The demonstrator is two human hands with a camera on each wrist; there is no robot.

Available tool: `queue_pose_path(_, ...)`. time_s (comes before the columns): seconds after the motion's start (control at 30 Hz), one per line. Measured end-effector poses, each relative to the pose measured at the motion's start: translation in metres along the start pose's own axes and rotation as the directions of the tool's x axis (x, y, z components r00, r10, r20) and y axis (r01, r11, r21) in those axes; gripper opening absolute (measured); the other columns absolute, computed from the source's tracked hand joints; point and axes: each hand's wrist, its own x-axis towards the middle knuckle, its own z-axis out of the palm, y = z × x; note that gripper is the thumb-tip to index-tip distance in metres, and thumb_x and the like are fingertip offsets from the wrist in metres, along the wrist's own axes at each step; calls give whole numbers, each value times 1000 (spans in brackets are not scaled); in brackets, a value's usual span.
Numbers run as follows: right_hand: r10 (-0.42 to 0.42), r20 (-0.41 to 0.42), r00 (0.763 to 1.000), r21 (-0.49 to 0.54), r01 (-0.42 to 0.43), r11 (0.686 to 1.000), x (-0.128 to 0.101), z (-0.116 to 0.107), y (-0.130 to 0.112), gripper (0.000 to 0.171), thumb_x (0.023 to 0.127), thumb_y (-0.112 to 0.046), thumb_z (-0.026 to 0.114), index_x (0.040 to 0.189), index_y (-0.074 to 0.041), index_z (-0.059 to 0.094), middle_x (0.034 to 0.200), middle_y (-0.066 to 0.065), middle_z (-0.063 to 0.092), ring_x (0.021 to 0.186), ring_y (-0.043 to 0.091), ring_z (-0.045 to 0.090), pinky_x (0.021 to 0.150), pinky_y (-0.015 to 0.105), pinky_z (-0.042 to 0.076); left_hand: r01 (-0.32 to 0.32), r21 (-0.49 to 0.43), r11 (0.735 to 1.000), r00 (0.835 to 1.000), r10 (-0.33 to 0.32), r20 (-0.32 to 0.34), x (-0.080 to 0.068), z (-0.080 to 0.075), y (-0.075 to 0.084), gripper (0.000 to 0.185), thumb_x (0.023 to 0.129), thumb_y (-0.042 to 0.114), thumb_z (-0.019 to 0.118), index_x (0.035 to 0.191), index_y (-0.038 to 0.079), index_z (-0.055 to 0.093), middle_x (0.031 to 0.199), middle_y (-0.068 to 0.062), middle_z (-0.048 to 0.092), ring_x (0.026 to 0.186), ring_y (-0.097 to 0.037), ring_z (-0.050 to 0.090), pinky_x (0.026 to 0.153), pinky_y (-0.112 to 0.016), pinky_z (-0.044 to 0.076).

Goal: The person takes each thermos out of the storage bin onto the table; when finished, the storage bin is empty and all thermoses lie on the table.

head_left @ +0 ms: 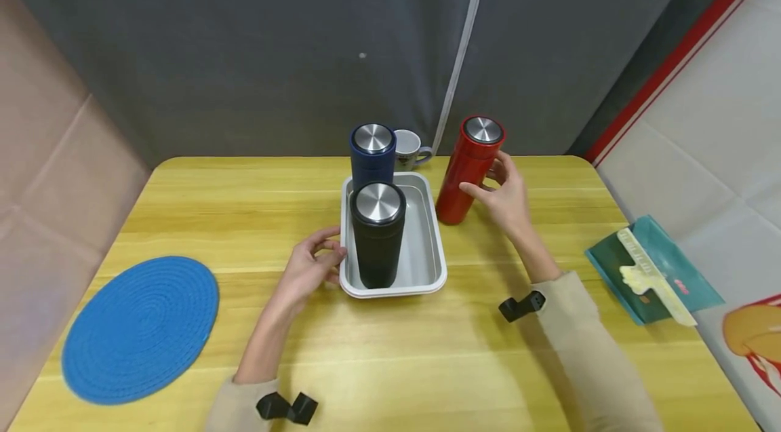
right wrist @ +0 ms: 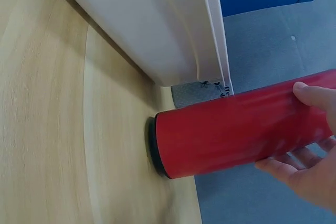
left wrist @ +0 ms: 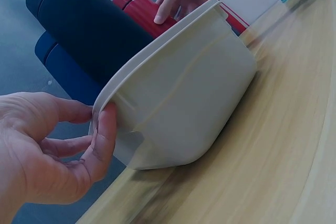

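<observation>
My right hand (head_left: 503, 194) grips a red thermos (head_left: 464, 174) with a steel-topped lid, to the right of the white tray (head_left: 424, 242). In the right wrist view the black base of the red thermos (right wrist: 226, 129) is at the tabletop; whether it touches I cannot tell. At the tray's left side, my left hand (head_left: 311, 266) pinches the rim between thumb and fingers, plainest in the left wrist view. Inside the tray stand a black thermos (head_left: 379, 242) at the front and a blue thermos (head_left: 372, 157) behind, its lower part hidden by the black one.
A patterned mug (head_left: 407, 147) stands behind the tray, partly hidden by the blue thermos. A round blue placemat (head_left: 143, 330) lies at the left. Near the right edge is a teal packet (head_left: 677, 276) with a cream clip (head_left: 653, 276). A grey curtain (head_left: 274, 52) hangs behind the table.
</observation>
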Motion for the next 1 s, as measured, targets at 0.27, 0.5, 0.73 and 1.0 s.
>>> queue_pose_path(0.27, 19, 9, 1000, 14, -19, 1000, 4, 3, 6, 70, 81, 4, 73, 141, 6, 38, 129, 27, 53, 112, 35, 54, 97, 49, 51, 10, -7, 1000, 1000, -10, -5, -1, 0, -2, 49, 94, -2, 56, 141, 2, 44, 107, -14, 50, 66, -15, 62, 57, -29, 59)
queue_pose_path(0.5, 21, 18, 1000, 13, -21, 1000, 6, 5, 8, 70, 81, 4, 73, 141, 5, 37, 130, 27, 53, 112, 33, 54, 96, 45, 52, 6, -15, 1000, 1000, -6, -4, -3, 1, -3, 49, 94, -2, 56, 141, 1, 43, 108, -16, 50, 67, -14, 61, 58, -28, 59)
queue_pose_path(0.73, -15, 43, 999, 14, 14, 1000, 8, 3, 9, 70, 81, 6, 72, 141, 6, 35, 129, 30, 51, 111, 37, 53, 97, 54, 49, 11, -18, 1000, 999, -12, -38, -2, 4, -2, 47, 93, 0, 58, 139, 1, 47, 105, -13, 52, 65, -13, 60, 56, -28, 58)
queue_pose_path(1.0, -12, 54, 998, 37, 10, 999, 5, 1, 12, 72, 82, 7, 70, 142, 8, 31, 131, 33, 46, 114, 41, 49, 100, 59, 45, 13, -30, 999, 1000, -14, -19, -2, 7, -5, 48, 92, 0, 60, 138, 4, 48, 106, -13, 50, 59, -15, 58, 55, -31, 58)
